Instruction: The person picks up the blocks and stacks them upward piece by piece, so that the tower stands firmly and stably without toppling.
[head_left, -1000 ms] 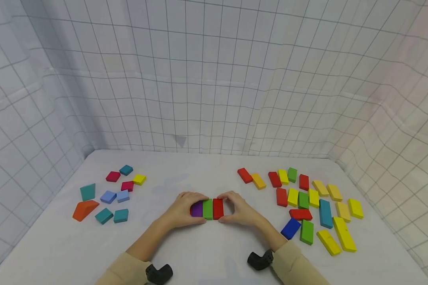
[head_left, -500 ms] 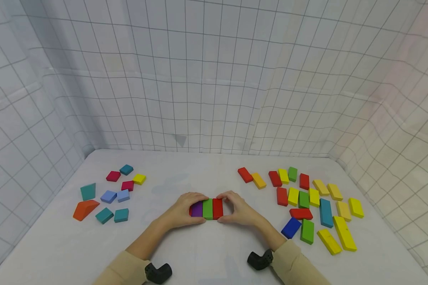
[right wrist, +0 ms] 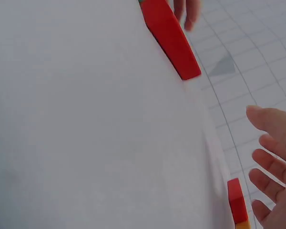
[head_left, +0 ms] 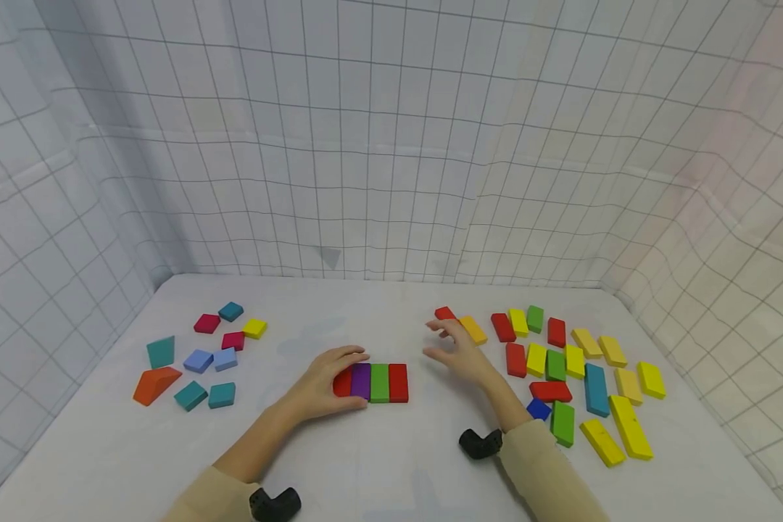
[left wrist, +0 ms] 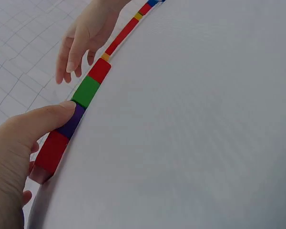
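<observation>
Head view: block row (head_left: 380,383) was pinched near left end by left hand (head_left: 316,384); right hand (head_left: 463,357) empty, fingers spread. Skewing was judged possible through uneven squeeze.

On the tabletop (head_left: 391,449) I count ten blocks (head_left: 225,359) toward the left edge and twenty blocks (head_left: 556,366) — five red, three green among them — toward the right edge. Between is one row of four blocks (head_left: 378,383): two red, one purple, one green.

Open tabletop (head_left: 378,453) before block row (head_left: 376,383), left grip (head_left: 316,386) blocking its left end, right end unobstructed
</observation>
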A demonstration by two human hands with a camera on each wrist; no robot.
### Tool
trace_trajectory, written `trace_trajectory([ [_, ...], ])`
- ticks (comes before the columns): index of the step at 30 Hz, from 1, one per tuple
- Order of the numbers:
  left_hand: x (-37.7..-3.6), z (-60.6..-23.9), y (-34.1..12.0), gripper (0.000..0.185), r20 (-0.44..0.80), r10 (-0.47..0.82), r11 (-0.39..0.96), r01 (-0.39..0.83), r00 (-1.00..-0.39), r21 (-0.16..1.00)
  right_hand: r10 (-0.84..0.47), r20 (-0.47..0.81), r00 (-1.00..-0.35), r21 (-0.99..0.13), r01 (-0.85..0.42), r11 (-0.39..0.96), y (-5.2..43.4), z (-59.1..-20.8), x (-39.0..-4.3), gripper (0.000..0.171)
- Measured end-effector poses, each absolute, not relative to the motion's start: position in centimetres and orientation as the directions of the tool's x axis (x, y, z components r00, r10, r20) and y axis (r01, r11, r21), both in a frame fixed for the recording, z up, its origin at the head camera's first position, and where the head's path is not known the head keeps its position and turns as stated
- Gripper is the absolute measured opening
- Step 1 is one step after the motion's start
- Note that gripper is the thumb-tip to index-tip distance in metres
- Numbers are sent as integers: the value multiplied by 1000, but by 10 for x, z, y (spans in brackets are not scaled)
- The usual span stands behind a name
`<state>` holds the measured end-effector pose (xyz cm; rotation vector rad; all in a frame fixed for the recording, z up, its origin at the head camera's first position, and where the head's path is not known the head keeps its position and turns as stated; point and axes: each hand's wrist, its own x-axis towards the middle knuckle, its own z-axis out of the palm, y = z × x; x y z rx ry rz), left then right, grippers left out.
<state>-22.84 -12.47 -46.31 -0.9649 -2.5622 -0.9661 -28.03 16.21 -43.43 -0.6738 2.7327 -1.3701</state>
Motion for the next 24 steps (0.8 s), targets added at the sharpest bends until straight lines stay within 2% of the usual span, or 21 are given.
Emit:
trace_trajectory([
  [4, -221, -466, -138, 64, 409, 444, 591, 604, -797, 535, -228, 221, -948, -718, -317, 619, 174, -438, -299, 49],
  [8, -211, -468, -148, 64, 399, 378, 618, 549, -835, 563, -148, 252, -956, -636, -279, 720, 181, -445, -313, 48],
  [11, -206, -468, -153, 63, 403, 356, 632, 534, -844, 562, -128, 263, -956, -584, -263, 768, 185, -449, -319, 48],
  [16, -202, -471, -154, 56, 442, 361, 648, 562, -821, 514, -117, 265, -957, -543, -248, 802, 186, -452, -322, 48],
  [24, -199, -470, -154, 50, 462, 354, 665, 566, -813, 487, -137, 242, -961, -547, -251, 799, 183, -451, -323, 37],
])
